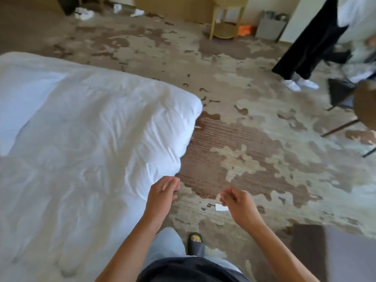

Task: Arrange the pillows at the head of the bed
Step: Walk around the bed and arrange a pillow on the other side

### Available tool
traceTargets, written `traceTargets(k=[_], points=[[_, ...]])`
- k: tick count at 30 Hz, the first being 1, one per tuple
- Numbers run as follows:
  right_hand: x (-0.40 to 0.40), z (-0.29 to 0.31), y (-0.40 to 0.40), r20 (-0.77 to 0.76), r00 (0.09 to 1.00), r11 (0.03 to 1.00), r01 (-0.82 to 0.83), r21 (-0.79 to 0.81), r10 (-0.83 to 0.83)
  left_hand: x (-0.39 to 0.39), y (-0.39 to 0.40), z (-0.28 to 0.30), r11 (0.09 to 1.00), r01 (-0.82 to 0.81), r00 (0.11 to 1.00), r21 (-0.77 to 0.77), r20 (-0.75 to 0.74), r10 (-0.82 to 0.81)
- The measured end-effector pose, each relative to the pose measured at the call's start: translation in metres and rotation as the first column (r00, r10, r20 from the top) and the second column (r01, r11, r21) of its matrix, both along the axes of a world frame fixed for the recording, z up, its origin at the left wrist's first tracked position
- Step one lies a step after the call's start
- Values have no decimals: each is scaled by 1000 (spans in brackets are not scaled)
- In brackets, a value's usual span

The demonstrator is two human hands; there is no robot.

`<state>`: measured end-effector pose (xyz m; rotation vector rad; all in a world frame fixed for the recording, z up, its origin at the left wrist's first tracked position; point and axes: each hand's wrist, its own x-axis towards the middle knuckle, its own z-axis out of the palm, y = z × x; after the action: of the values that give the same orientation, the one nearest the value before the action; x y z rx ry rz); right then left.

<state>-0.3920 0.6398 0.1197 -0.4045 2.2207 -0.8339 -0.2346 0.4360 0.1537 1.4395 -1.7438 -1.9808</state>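
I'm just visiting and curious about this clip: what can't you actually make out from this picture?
- Pillows: none in the head view; the bed runs off the left edge, so its head end is unseen.
- Left hand and right hand: loosely curled, apparently empty; motion blur hides finger detail.
- Second person: cut off by the top edge.
- White scrap on the carpet: too small to identify.

The bed [81, 129] was covered in white cloth, soft, matt and finely wrinkled, puffed at its corner. The carpet [254, 149] looked like a short, ribbed textile, matt, in mottled beige and brown. A small white slip [221, 207] on it looked like paper. The slipper [196, 244] appeared as dark, smooth rubber or plastic. The stool [226, 19] looked like painted yellowish wood or metal; which one could not be told. The trousers [305, 47] were black, velvety cloth.
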Motion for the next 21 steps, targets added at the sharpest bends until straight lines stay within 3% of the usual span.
traceTargets(k=[6, 12, 17, 21], points=[[-91, -6, -29, 27, 995, 993, 100, -65, -98, -74, -26, -18, 998, 67, 994, 2, 83, -67], [-220, 1, -128, -14, 997, 990, 70, -124, -72, -161, -93, -46, 997, 74, 984, -14, 162, -71], [-332, 21, -198, -52, 997, 991, 55, -120, -61, -268, -168, -60, 987, 161, 960, 11, 228, -160], [-408, 28, -221, -63, 994, 992, 83, -96, -90, -372, -215, -50, 978, 204, 960, 38, 188, -207]])
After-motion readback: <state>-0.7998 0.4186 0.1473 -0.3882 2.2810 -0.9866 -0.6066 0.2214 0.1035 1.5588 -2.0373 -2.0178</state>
